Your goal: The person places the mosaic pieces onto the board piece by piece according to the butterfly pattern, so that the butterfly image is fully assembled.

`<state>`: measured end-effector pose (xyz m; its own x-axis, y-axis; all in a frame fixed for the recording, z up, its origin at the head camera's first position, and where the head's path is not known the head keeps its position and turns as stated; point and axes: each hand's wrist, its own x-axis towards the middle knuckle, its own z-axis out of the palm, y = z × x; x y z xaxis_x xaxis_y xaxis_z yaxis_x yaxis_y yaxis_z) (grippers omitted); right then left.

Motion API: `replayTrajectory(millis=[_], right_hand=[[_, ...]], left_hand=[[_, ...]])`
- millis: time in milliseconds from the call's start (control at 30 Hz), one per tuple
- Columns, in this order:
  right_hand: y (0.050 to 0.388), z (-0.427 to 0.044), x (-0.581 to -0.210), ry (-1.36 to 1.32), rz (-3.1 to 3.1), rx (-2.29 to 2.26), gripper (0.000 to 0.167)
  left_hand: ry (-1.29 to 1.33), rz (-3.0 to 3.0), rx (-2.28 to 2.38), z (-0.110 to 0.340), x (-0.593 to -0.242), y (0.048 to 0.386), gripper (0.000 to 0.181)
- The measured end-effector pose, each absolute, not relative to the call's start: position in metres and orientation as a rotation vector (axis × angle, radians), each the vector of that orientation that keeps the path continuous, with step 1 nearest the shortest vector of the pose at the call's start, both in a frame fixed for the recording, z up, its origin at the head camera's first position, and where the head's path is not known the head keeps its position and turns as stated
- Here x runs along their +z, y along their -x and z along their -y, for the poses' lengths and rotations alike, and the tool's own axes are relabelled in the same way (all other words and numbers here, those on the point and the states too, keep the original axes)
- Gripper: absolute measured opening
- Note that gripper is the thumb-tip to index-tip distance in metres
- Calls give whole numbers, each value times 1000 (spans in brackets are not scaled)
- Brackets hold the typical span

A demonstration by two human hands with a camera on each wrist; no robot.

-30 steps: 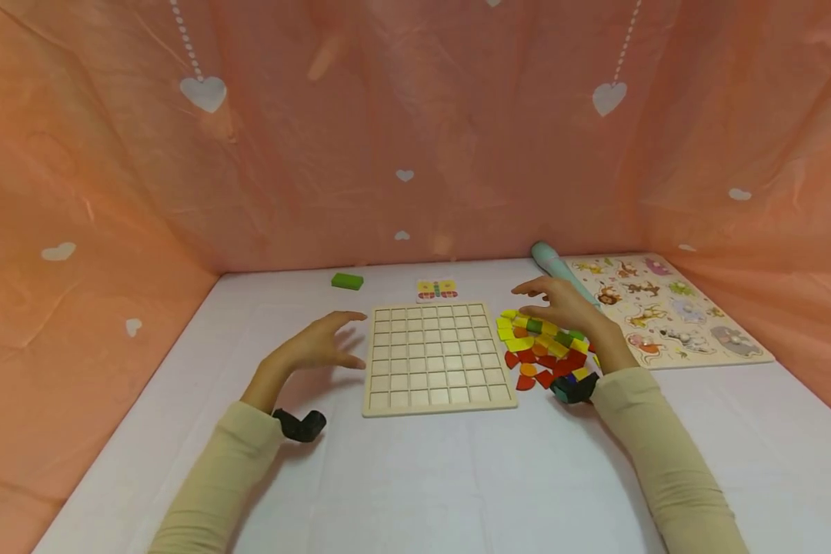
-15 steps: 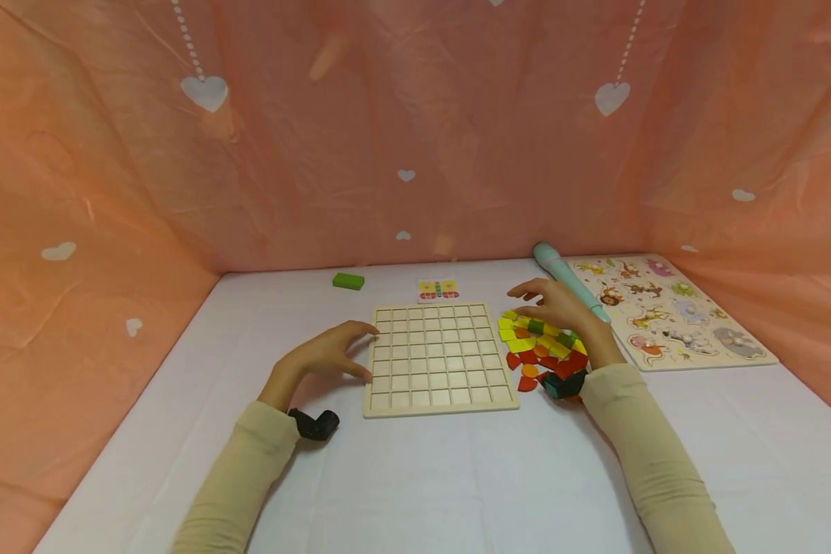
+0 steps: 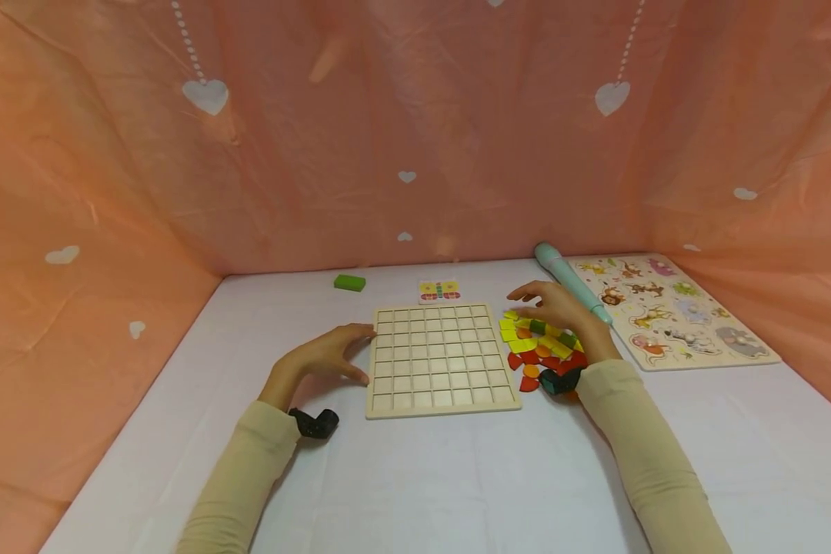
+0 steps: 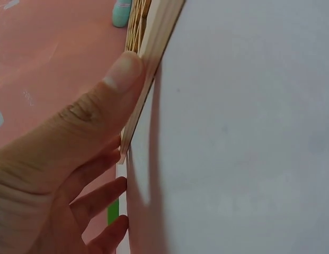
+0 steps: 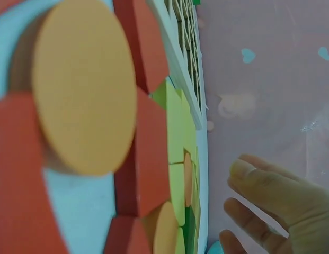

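Note:
A wooden grid board (image 3: 429,362) lies flat in the middle of the table. At its left edge is my left hand (image 3: 325,355), thumb and fingers spread; in the left wrist view the thumb (image 4: 124,74) touches the board's side. My right hand (image 3: 557,308) hovers over a pile of coloured wooden pieces (image 3: 526,345) to the board's right, holding nothing. Red pieces (image 5: 153,153), yellow pieces (image 5: 176,127) and an orange disc (image 5: 85,87) show close up in the right wrist view. Hand and sleeve hide part of the pile.
Behind the board lies a small butterfly picture card (image 3: 439,291). A green block (image 3: 349,283) sits at the back left. To the right are a mint-green microphone-like stick (image 3: 571,281) and an animal peg puzzle (image 3: 679,315). A pink curtain (image 3: 318,169) encloses the table.
My left hand has moved right, from beside the board to its left edge. The right hand has shifted slightly left over the pieces. The board stays in place.

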<state>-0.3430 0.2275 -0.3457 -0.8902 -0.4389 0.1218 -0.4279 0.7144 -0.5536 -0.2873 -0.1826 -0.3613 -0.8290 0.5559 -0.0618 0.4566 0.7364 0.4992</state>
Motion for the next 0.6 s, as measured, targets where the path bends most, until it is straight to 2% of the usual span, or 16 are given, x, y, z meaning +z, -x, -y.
replayTrajectory(millis=[600], right_hand=[[353, -226, -367, 748, -2819, -1044, 26]], left_hand=[[-765, -2713, 773, 185, -363, 284, 87]])
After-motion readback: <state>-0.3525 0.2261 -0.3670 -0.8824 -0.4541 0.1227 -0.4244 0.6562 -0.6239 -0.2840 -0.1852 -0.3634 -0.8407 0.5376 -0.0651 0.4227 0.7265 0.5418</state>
